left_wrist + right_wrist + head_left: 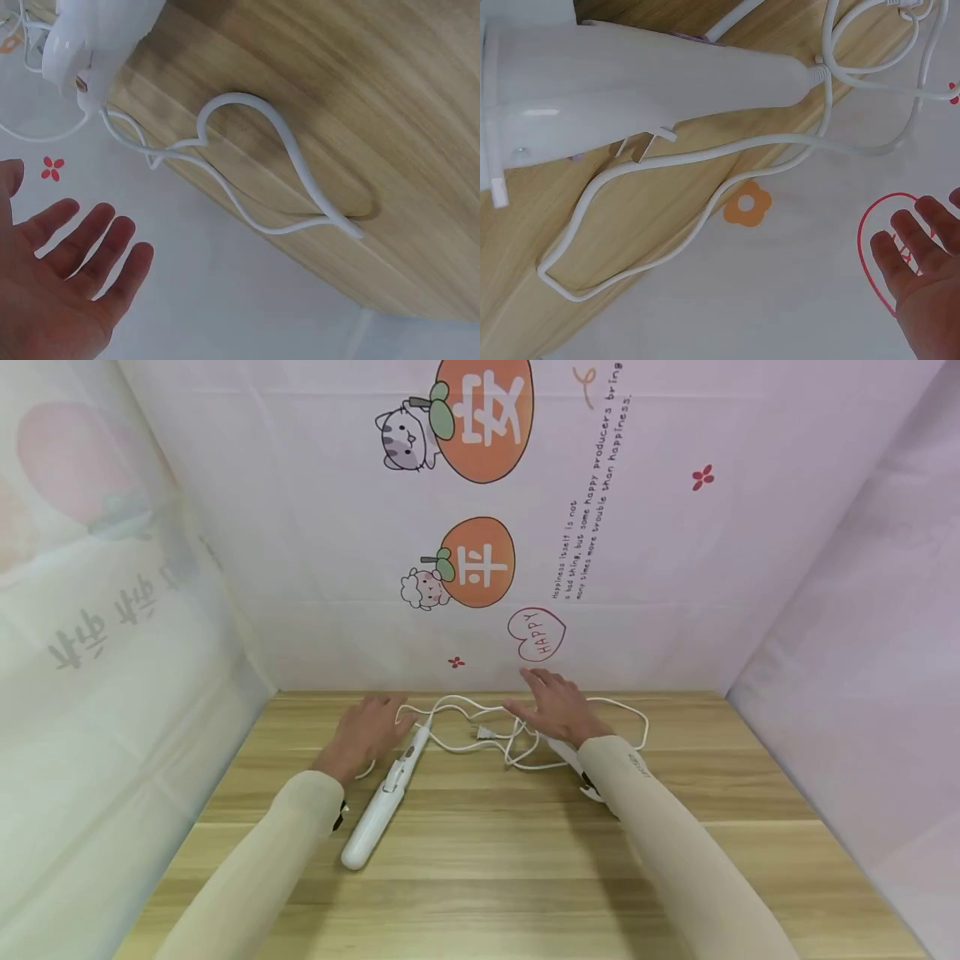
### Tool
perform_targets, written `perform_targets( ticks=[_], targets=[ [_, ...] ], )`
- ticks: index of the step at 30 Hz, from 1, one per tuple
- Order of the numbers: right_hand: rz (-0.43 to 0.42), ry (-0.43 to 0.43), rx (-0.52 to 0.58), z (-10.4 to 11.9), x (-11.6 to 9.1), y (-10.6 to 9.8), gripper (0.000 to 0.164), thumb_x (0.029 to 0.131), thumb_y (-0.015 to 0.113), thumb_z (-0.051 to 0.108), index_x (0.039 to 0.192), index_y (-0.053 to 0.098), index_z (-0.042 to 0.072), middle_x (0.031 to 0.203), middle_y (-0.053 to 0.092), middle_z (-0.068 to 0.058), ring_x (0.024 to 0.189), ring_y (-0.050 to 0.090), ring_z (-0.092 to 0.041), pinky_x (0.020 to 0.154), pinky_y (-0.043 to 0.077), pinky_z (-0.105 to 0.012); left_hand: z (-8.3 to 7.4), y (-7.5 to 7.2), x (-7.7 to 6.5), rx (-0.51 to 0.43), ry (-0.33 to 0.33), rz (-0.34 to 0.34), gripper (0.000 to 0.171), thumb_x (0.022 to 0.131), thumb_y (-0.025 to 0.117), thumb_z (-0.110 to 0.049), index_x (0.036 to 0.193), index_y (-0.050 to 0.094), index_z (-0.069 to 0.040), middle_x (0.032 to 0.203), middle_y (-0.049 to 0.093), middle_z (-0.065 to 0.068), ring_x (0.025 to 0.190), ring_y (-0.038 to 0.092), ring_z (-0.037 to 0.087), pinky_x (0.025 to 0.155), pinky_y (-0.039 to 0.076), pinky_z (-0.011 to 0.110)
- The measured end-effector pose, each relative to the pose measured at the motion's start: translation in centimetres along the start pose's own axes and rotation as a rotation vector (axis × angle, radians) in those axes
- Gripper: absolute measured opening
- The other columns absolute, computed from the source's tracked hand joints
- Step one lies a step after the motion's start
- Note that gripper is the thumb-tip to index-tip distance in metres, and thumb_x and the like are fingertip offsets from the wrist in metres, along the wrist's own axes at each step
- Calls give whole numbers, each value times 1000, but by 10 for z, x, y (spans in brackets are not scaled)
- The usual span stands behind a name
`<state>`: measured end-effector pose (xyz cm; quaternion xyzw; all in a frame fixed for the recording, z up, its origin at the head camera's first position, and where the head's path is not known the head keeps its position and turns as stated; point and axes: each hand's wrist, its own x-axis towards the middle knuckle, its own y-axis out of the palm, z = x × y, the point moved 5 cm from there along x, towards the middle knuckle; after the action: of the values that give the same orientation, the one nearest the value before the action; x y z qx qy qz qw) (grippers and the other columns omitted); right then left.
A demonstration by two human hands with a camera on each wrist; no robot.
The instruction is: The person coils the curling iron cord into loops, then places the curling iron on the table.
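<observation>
My left hand (366, 737) hovers with spread fingers near the cord end of a slim white hair styling iron (378, 810), which lies slanted on the table. Nothing is in its palm; in the left wrist view the left hand (71, 277) has its fingers loosely extended beside the white cord (292, 150). Over on the right, my right hand (558, 706) is held out with fingers apart above the tangled cord. A second white corded appliance (667, 82) lies below my right wrist, partly covered by the sleeve in the head view. The right hand (930, 262) holds nothing.
A white two-pin plug (486, 733) and loops of white cord (525, 766) lie between the hands at the table's back. Printed white cloth (330, 568) walls the wooden table (480, 893) at the back and both sides.
</observation>
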<state>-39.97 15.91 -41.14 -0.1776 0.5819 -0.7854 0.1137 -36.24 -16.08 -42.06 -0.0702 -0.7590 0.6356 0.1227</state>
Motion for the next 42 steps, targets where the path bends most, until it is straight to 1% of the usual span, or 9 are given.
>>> perform_targets(
  ticks=[5,9,12,18,22,27,32,38,42],
  targets=[
    [-15,-17,14,8,0,-1,83,107,55,63,168,40,9,170,44,-20,155,43,-45,122,36,-71,-4,-1,-9,-7,17,-13,58,115,44,-47,152,59,-4,150,64,25,139,60,47,113,51,63],
    [-18,-32,31,14,0,-1,80,107,58,61,166,44,9,168,46,-20,153,45,-44,119,42,-70,-5,1,-19,-39,12,-8,53,114,49,-42,145,63,-1,148,65,25,139,60,46,112,52,62],
    [-28,-43,37,17,0,-1,81,106,58,63,164,46,8,165,48,-21,152,47,-43,119,44,-68,-6,1,-25,-31,25,-25,49,113,51,-38,136,67,2,139,69,26,132,65,45,107,55,60],
    [-60,-89,28,24,1,0,78,105,60,64,156,55,5,154,56,-19,144,54,-40,118,47,-61,-10,0,-40,43,84,-120,41,111,58,-33,118,74,3,108,77,23,105,74,44,95,59,56],
    [-69,-115,18,31,1,1,75,104,63,62,153,59,4,148,59,-18,139,56,-37,116,49,-57,-10,-3,-50,32,84,-175,36,107,66,-32,114,76,2,108,79,21,105,74,42,95,59,55],
    [-90,-136,52,40,2,2,71,104,67,59,147,63,3,137,63,-16,127,61,-33,110,53,-52,-11,-2,-62,29,74,-147,34,106,69,-32,105,74,2,101,77,17,91,72,36,80,61,50],
    [-97,-139,84,52,6,3,62,102,72,54,137,68,3,128,65,-13,120,63,-31,106,55,-49,-7,2,-73,11,45,-109,32,105,68,-31,96,67,0,86,67,12,69,62,26,64,56,45],
    [-88,-164,90,62,11,11,51,101,77,46,127,71,2,123,67,-11,116,63,-29,104,56,-46,-2,4,-84,-27,14,-100,30,104,68,-30,94,66,-1,81,65,9,66,56,21,61,54,41],
    [-97,-183,77,66,13,18,48,100,78,43,125,71,3,120,67,-10,114,63,-28,102,56,-44,2,6,-92,-21,-16,-89,31,103,69,-32,87,62,-6,76,60,7,66,54,23,60,51,42]
  ],
)
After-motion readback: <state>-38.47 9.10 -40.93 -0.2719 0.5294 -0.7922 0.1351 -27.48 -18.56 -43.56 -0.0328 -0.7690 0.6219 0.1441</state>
